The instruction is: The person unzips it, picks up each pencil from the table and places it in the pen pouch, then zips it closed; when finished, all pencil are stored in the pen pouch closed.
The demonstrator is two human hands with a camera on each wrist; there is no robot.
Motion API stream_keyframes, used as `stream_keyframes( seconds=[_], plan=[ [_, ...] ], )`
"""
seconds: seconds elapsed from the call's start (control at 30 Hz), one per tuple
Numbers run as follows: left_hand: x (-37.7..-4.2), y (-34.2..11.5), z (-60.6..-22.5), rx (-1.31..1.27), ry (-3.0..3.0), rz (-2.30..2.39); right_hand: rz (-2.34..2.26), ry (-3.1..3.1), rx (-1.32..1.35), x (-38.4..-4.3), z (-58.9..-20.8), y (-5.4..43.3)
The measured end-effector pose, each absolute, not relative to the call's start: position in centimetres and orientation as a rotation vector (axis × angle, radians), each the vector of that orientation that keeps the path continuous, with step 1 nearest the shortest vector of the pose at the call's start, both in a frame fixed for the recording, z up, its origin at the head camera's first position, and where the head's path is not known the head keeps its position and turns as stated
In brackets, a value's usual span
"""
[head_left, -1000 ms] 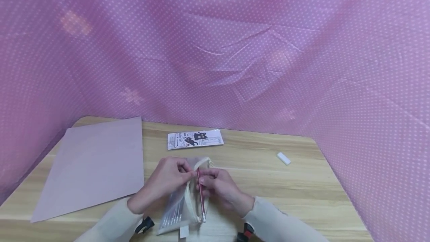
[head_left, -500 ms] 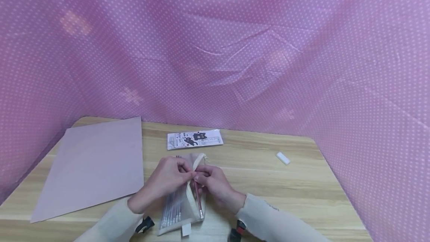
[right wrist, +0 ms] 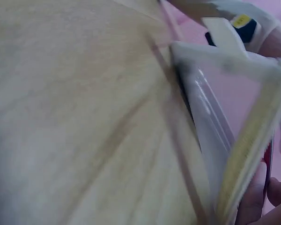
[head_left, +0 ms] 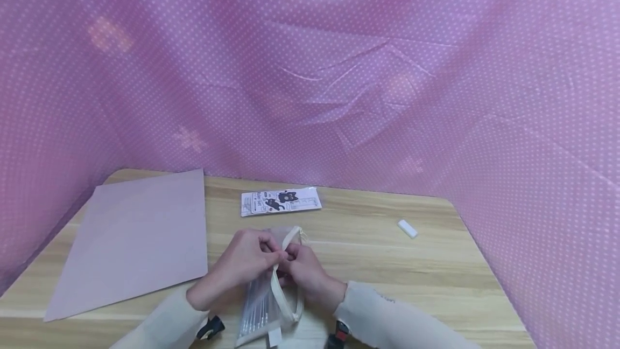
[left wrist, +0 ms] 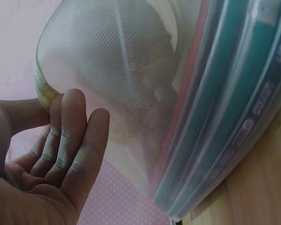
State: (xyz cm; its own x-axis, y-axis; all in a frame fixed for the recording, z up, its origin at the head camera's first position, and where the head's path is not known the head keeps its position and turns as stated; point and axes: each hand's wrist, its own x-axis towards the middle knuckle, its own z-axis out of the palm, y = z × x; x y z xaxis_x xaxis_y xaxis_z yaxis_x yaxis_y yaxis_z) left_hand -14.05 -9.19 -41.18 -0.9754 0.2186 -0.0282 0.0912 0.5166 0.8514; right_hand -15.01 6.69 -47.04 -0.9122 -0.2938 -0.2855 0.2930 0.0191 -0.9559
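Observation:
A see-through mesh zip pouch (head_left: pixel 287 298) is held up near the table's front edge, its zipped mouth parted. My left hand (head_left: pixel 249 258) pinches the zipper edge between thumb and fingertips; the other fingers bend loosely in the left wrist view. Through the mesh there, green pencils (left wrist: pixel 215 108) show side by side, one marked HB, with a red strip alongside. My right hand (head_left: pixel 310 276) has its fingers inside the pouch's mouth. In the right wrist view its finger and thumb hold a dark red pencil (right wrist: pixel 269 157), mostly hidden by the pouch.
A ruler set in a cat-printed pack (head_left: pixel 281 201) lies behind the pouch. Off to the right is a white eraser (head_left: pixel 408 229). A large mauve sheet (head_left: pixel 140 241) covers the table's left side. Pink dotted cloth (head_left: pixel 310 96) hangs around the back and sides.
My right hand has moved left and deeper into the pouch's mouth with the red pencil, which has gone from the head view. My left hand keeps its pinch on the zipper edge.

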Motion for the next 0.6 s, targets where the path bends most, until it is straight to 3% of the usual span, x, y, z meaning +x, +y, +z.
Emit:
stream_keyframes(
  seconds=[0.6],
  plan=[
    [-14.2,-9.4,-41.3,0.277,2.689,1.418,-2.007,1.956,0.059,-14.0,-47.9,5.6]
  ],
)
